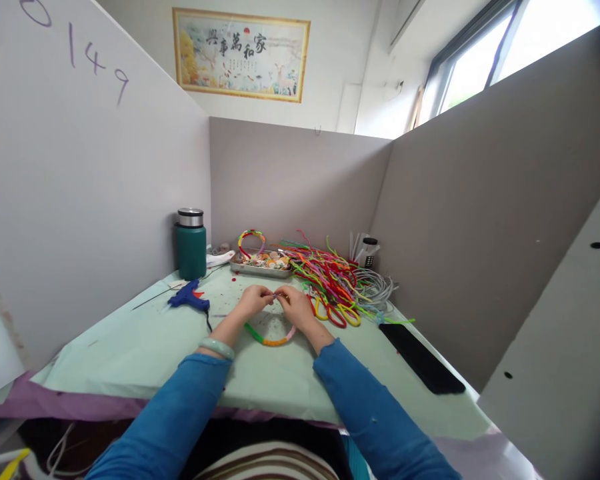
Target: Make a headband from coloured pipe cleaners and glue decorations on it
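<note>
My left hand (253, 301) and my right hand (295, 307) meet at the middle of the table, fingers pinched together on the top of a headband (273, 340) wrapped in green, orange and pink fuzzy wire. The band's arc curves down toward me between my wrists. A pale green bangle (216, 347) sits on my left wrist. Both sleeves are blue.
A blue glue gun (187, 297) lies left of my hands, a dark green flask (191, 244) behind it. A metal tray (260, 265) with small pieces and another wrapped band (251, 237) stands at the back. A heap of coloured fuzzy wires (333, 280) lies right; a black phone (420, 357) lies near the right wall.
</note>
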`<action>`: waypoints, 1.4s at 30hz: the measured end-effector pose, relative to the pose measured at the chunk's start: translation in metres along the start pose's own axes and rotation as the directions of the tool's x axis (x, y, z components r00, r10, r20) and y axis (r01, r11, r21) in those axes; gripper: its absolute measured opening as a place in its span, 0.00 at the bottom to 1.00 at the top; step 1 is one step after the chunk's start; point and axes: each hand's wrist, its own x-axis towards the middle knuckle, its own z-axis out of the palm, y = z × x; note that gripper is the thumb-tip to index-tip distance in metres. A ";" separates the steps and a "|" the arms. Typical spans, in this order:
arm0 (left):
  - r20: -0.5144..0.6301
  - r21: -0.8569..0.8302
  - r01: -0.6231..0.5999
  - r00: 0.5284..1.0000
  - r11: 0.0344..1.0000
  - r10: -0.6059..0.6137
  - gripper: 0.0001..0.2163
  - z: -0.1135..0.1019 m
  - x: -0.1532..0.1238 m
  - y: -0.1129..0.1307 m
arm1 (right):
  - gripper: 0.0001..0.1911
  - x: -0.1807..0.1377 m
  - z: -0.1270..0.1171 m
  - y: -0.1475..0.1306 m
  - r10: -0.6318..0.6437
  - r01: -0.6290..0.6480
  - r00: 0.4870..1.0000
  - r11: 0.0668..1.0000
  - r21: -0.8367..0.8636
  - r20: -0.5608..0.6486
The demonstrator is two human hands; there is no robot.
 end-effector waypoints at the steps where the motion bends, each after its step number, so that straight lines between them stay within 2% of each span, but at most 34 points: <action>1: 0.012 -0.028 0.002 1.000 1.000 -0.002 0.11 0.000 -0.001 0.000 | 0.09 0.000 0.000 0.000 0.002 -0.002 1.000 1.000 -0.003 -0.002; 6: 0.049 -0.093 0.010 0.999 0.996 -0.006 0.13 0.000 -0.004 0.004 | 0.09 0.000 -0.001 0.000 0.018 -0.018 1.000 1.000 -0.025 -0.006; 14: -0.030 0.150 -0.047 0.998 0.988 0.052 0.07 0.003 -0.001 0.000 | 0.09 -0.001 0.000 0.000 -0.011 0.011 1.000 1.000 -0.027 0.016; 21: -0.041 0.125 -0.078 0.996 0.989 0.084 0.06 0.002 0.000 -0.004 | 0.07 0.001 0.001 0.002 -0.003 0.003 1.000 1.000 0.007 0.013; 28: -0.007 0.066 -0.116 0.993 0.991 0.117 0.10 0.002 0.000 -0.004 | 0.07 0.001 0.001 0.005 -0.051 0.050 0.999 0.998 0.044 0.012; 33: 0.013 0.004 -0.099 0.995 0.995 0.099 0.12 0.000 -0.002 0.000 | 0.06 0.002 0.002 0.007 -0.064 0.064 0.998 0.998 -0.003 0.009; 42: 0.032 0.030 -0.093 0.995 0.995 0.092 0.13 -0.002 -0.004 0.003 | 0.07 0.001 0.005 0.005 -0.023 0.025 1.000 0.982 -0.185 0.014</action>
